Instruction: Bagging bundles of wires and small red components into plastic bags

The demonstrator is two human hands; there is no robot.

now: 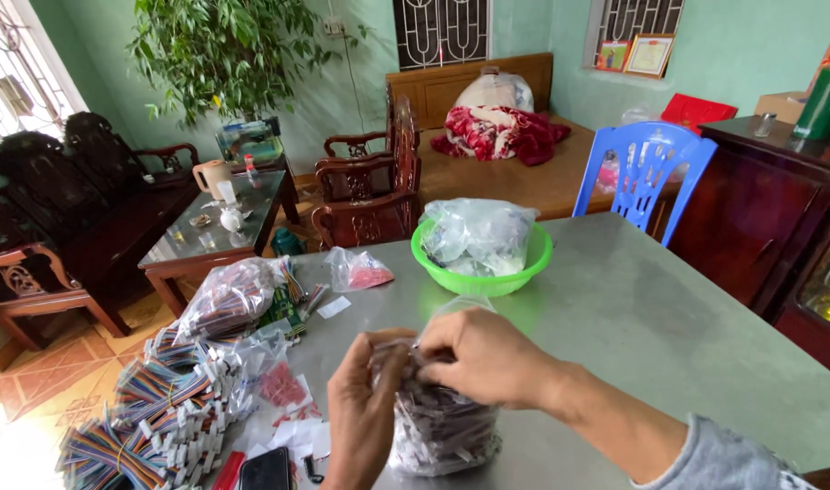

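Observation:
A clear plastic bag [440, 426] full of small dark and white connector parts stands on the grey metal table [651, 318] in front of me. My left hand [365, 413] grips its upper left side. My right hand [487, 356] comes in from the lower right and pinches the bag's top shut. Both hands meet at the bag's mouth.
A green bowl [515, 272] holding clear bags sits mid-table. Bundles of coloured ribbon cables [161, 408] and bags of parts lie at the left edge, with a small bag of red pieces [358, 270] and a dark phone [266, 470]. A blue plastic chair [649, 172] stands behind.

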